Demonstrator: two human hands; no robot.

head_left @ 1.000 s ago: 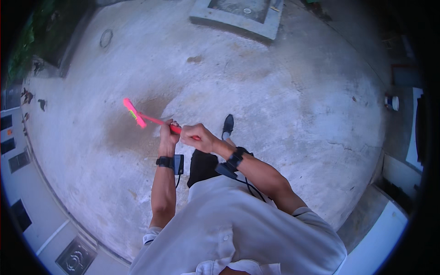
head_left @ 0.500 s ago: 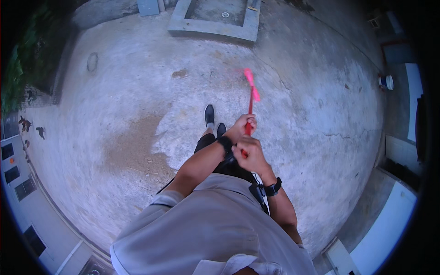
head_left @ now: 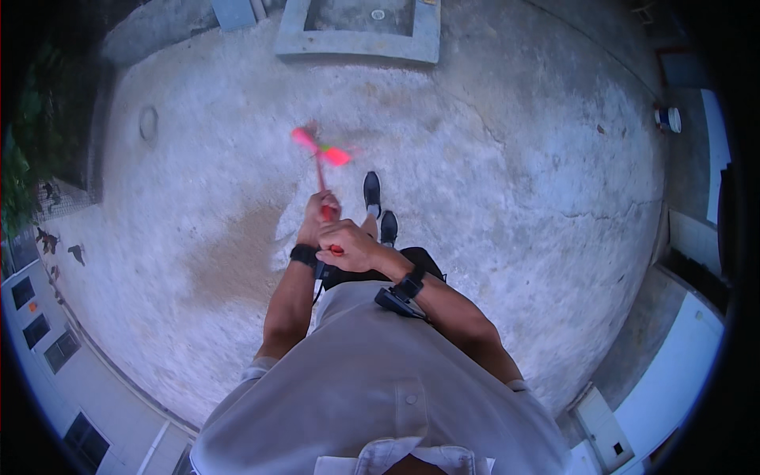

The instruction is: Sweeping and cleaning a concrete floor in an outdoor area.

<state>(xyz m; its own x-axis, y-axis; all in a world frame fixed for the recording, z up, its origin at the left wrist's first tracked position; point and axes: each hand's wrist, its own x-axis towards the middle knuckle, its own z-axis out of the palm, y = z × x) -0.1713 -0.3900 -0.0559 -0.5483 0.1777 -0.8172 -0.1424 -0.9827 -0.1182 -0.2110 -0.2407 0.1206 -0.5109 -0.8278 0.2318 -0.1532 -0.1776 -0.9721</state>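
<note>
Both hands, left hand [head_left: 318, 215] and right hand [head_left: 351, 245], clasped around thin red stick [head_left: 322, 180] of pink-bladed plastic propeller toy [head_left: 321, 150]; fingers closed on stick, toy not yet released.

Concrete floor [head_left: 514, 158] fills the frame; square raised curb [head_left: 356, 43] at top centre; white can [head_left: 669, 119] at upper right; round cover [head_left: 148, 123] at upper left.
</note>
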